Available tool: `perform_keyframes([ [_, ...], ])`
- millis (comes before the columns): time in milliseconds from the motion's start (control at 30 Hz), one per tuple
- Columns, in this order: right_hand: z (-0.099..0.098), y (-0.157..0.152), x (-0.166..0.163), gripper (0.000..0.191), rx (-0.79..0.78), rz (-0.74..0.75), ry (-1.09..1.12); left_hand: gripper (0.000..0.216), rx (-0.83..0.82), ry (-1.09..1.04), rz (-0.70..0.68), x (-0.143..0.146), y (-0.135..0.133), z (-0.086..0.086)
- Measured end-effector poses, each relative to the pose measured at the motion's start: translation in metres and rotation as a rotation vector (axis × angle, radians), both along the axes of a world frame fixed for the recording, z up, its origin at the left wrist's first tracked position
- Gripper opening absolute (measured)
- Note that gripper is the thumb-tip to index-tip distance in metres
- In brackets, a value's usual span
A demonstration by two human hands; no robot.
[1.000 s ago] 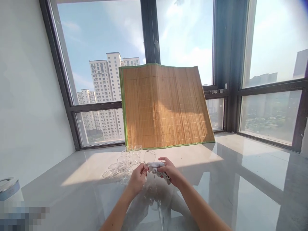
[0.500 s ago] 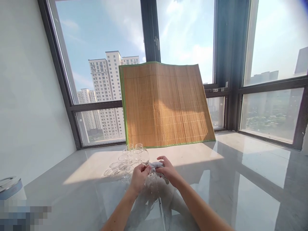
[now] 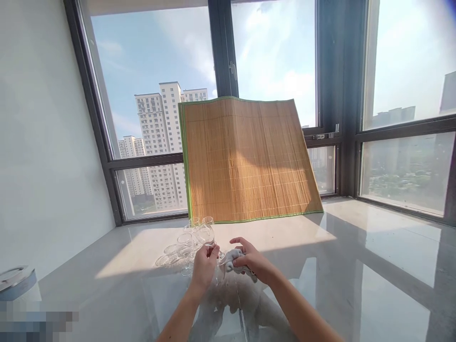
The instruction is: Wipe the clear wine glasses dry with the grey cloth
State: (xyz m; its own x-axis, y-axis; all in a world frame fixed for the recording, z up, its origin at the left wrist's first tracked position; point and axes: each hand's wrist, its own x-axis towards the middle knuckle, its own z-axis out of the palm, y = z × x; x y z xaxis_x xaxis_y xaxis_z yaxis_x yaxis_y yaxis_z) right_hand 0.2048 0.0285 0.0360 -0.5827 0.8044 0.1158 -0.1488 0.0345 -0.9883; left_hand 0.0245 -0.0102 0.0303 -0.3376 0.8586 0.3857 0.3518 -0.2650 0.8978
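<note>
My left hand pinches a clear stemmed glass, its bowl leaning up and to the left above my fingers. In my right hand is a bunched white-grey cloth, gripped under the thumb while the index finger sticks out. A small gap separates the cloth from my left fingertips. Just beyond and left of my left hand stand several clear stemmed glasses, overlapping one another, so their outlines are hard to part. The foot of the held glass is partly hidden by my fingers.
A bamboo mat with green edging leans against the window frame behind the glasses. The glossy grey ledge carries sunlit patches and reflections. A round lidded container stands at the far left, beside the wall.
My hands have drawn apart: the cloth has come away from the glass, and the right hand has shifted slightly right. The held glass now leans more to the left, closer to the others.
</note>
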Motion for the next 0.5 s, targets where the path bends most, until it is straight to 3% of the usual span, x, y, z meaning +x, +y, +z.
perform_keyframes([
  [267, 0.0, 0.007, 0.005, 0.062, 0.032, -0.092, 0.111, 0.033, -0.081, 0.193, 0.035, -0.006, 0.005, -0.011],
  [400, 0.003, 0.005, 0.004, 0.063, 0.034, -0.101, 0.136, 0.025, -0.173, 0.392, -0.041, -0.007, 0.01, -0.025],
  [500, 0.004, 0.001, 0.003, 0.07, 0.027, -0.102, 0.13, 0.026, -0.207, 0.401, -0.094, -0.007, 0.012, -0.032],
])
